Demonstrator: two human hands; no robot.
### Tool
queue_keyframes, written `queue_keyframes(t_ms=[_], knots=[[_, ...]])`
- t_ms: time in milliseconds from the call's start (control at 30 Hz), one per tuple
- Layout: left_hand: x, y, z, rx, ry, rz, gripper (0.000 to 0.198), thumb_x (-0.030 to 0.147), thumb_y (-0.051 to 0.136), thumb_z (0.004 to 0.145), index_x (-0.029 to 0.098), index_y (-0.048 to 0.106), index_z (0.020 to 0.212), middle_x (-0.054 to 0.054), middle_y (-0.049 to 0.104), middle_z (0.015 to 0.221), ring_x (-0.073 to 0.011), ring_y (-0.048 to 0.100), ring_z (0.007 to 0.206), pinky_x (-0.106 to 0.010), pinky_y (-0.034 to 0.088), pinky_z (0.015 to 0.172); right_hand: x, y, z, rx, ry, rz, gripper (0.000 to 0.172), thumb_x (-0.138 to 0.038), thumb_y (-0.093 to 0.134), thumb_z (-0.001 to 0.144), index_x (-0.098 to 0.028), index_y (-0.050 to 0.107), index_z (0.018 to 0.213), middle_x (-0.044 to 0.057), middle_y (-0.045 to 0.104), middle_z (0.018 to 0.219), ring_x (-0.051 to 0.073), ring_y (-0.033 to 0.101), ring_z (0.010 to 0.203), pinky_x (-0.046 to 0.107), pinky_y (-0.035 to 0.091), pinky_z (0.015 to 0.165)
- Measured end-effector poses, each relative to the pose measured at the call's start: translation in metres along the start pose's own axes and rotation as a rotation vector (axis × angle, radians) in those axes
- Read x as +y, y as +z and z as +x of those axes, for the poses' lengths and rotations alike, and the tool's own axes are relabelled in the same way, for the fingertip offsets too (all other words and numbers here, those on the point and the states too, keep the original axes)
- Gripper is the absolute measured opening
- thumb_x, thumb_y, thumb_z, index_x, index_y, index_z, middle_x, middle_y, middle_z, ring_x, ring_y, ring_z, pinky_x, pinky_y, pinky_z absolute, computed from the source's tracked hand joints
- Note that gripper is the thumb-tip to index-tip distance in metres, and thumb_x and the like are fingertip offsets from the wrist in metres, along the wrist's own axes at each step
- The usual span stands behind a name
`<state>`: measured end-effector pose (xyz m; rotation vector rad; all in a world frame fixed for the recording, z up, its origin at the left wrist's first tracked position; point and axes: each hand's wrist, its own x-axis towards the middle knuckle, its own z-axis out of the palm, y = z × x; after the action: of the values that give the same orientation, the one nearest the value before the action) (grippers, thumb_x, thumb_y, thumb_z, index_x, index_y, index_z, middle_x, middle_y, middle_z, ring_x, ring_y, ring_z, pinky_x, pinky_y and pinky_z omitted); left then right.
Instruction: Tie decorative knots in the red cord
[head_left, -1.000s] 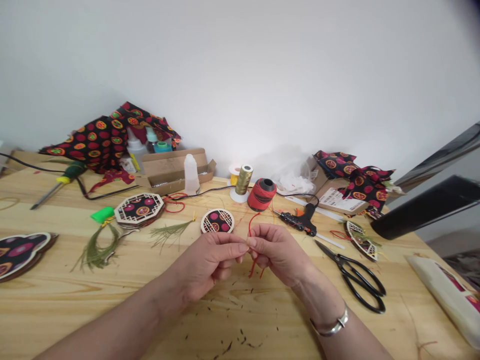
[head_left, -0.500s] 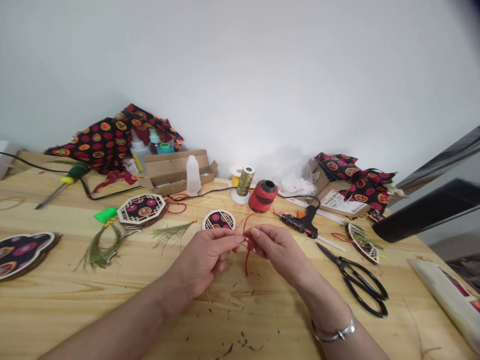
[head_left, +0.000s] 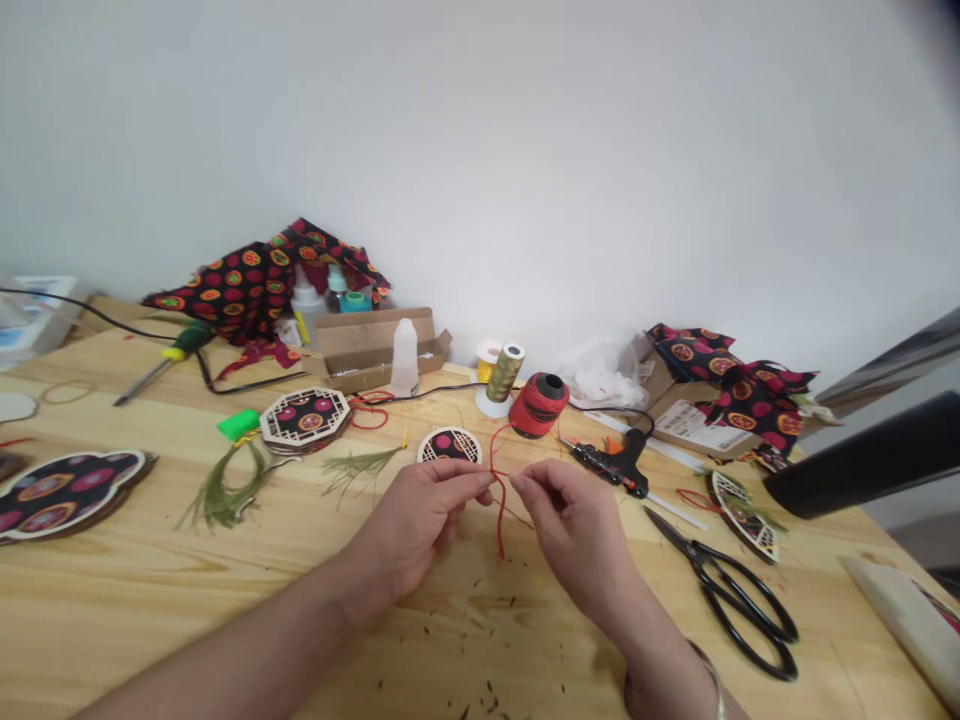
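Note:
Between my two hands a thin red cord (head_left: 501,520) is pinched, its loose end hanging below the fingertips. My left hand (head_left: 427,510) is closed, thumb against forefinger, on the cord. A short way to the right my right hand (head_left: 566,505) pinches the cord too, with a short stretch of it showing between the hands. From there the cord runs up toward a red spool (head_left: 538,405). Right behind my left fingers lies a round wooden-framed ornament (head_left: 450,442) with patterned fabric, its lower part hidden.
Black-handled scissors (head_left: 742,600) and a glue gun (head_left: 619,460) lie to the right. An octagonal ornament (head_left: 306,415), green tassel thread (head_left: 229,485) and a screwdriver (head_left: 165,358) lie left. Behind stand a white bottle (head_left: 404,358), an open cardboard box (head_left: 375,345) and a gold thread spool (head_left: 505,372).
My right hand has drawn away from the left, so the gap between them is wider with cord across it. The whole view has shifted slightly, moving the table things rightward.

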<state>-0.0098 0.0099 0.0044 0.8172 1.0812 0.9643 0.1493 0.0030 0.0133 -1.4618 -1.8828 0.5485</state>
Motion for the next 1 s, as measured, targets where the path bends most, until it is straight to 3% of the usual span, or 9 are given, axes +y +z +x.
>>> queue_keyframes(t_ms=[200,333,467,633,733,867,1000], knots=[[-0.003,0.001,0.000,0.011,-0.015,-0.088,0.016,0.032,0.067,0.068,0.016,0.065,0.071,0.008,0.045,0.043,-0.0025,0.022,0.035,-0.019,0.012,0.035,-0.008,0.015,-0.013,0.071,-0.399,-0.399,0.017,-0.022,0.044,0.087,-0.017,0.058,0.077,0.005,0.058,0.064,0.016,0.047,0.059,0.030,0.029,0.058],[-0.002,0.001,0.001,-0.004,-0.031,-0.134,0.015,0.027,0.067,0.066,0.013,0.065,0.070,0.000,0.061,0.063,-0.0008,0.025,0.036,-0.018,0.013,0.035,-0.007,0.021,-0.017,0.137,-0.623,-0.608,0.015,-0.015,0.046,0.085,-0.018,0.054,0.073,0.003,0.053,0.060,0.017,0.042,0.056,0.032,0.025,0.057],[-0.001,0.000,0.002,-0.021,-0.068,-0.196,0.013,0.023,0.067,0.066,0.011,0.063,0.067,-0.001,0.061,0.063,-0.0001,0.025,0.037,-0.016,0.013,0.035,-0.005,0.022,-0.018,0.088,-0.742,-0.696,0.013,-0.008,0.046,0.079,-0.017,0.053,0.073,0.003,0.051,0.062,0.017,0.039,0.056,0.033,0.024,0.055],[0.000,-0.001,0.001,-0.008,-0.103,-0.259,0.012,0.021,0.069,0.065,0.013,0.061,0.068,0.004,0.053,0.051,-0.0006,0.029,0.036,-0.014,0.014,0.035,-0.009,0.020,-0.020,0.002,-0.772,-0.637,0.010,-0.009,0.048,0.075,-0.016,0.055,0.074,0.004,0.052,0.064,0.018,0.041,0.059,0.033,0.026,0.054],[0.001,0.001,0.001,0.019,-0.100,-0.240,0.013,0.022,0.070,0.064,0.013,0.061,0.069,0.007,0.045,0.045,-0.0017,0.031,0.036,-0.014,0.017,0.034,-0.012,0.015,-0.019,0.018,-0.633,-0.301,0.009,-0.014,0.050,0.078,-0.016,0.057,0.072,0.006,0.054,0.071,0.018,0.047,0.067,0.033,0.034,0.060],[0.000,0.003,0.001,0.003,-0.081,-0.198,0.014,0.024,0.071,0.064,0.014,0.062,0.070,0.009,0.040,0.044,-0.0019,0.029,0.036,-0.014,0.017,0.034,-0.007,0.011,-0.007,0.193,-0.216,0.188,0.016,-0.019,0.047,0.083,-0.016,0.061,0.075,0.007,0.057,0.082,0.018,0.052,0.080,0.032,0.040,0.072],[-0.003,0.003,0.000,-0.050,-0.110,-0.107,0.014,0.027,0.069,0.066,0.015,0.063,0.068,0.010,0.037,0.042,-0.0019,0.026,0.034,-0.015,0.013,0.033,0.001,0.014,0.006,-0.003,0.237,0.626,0.019,-0.032,0.058,0.077,-0.014,0.064,0.075,0.005,0.061,0.079,0.016,0.054,0.075,0.029,0.041,0.071]])
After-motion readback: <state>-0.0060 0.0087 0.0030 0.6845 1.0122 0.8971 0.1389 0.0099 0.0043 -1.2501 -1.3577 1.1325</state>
